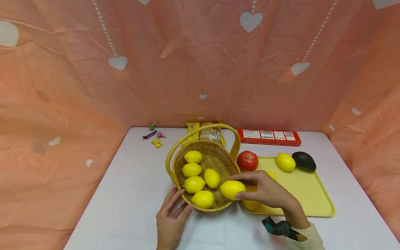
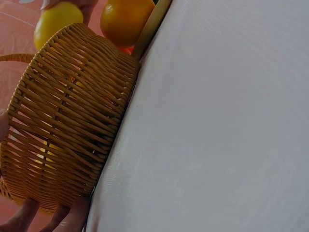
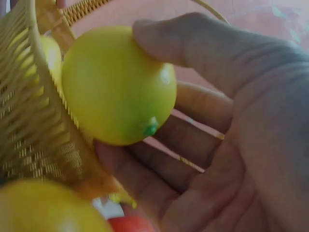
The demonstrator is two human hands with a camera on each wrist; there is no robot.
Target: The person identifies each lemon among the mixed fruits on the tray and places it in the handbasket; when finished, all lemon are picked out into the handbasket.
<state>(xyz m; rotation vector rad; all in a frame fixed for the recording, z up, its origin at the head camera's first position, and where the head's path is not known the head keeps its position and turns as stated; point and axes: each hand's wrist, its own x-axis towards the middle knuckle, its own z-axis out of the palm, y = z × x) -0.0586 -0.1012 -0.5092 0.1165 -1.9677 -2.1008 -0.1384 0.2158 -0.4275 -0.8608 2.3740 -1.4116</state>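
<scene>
My right hand [image 1: 265, 189] pinches a lemon [image 1: 232, 190] between thumb and fingers, at the right rim of a wicker basket [image 1: 223, 161]. In the right wrist view the lemon [image 3: 116, 87] shows its green stem end, with the basket wall [image 3: 36, 125] close beside it. Several lemons [image 1: 194, 184] lie inside the basket, mostly along its left side. My left hand [image 1: 172, 218] grips the basket's near left edge, thumb at the rim and fingers along the outer wall. From the left wrist, the woven side [image 2: 72, 111] fills the view and hides most of the contents.
Right of the basket lies a yellow tray [image 1: 307, 194] with a lemon [image 1: 285, 162], an avocado [image 1: 303, 161], a pomegranate [image 1: 247, 160] and partly hidden fruit. Behind are a red box [image 1: 268, 137] and a yellow snack bag [image 1: 209, 134]. Several candies, including a pink lollipop [image 1: 160, 135], lie back left.
</scene>
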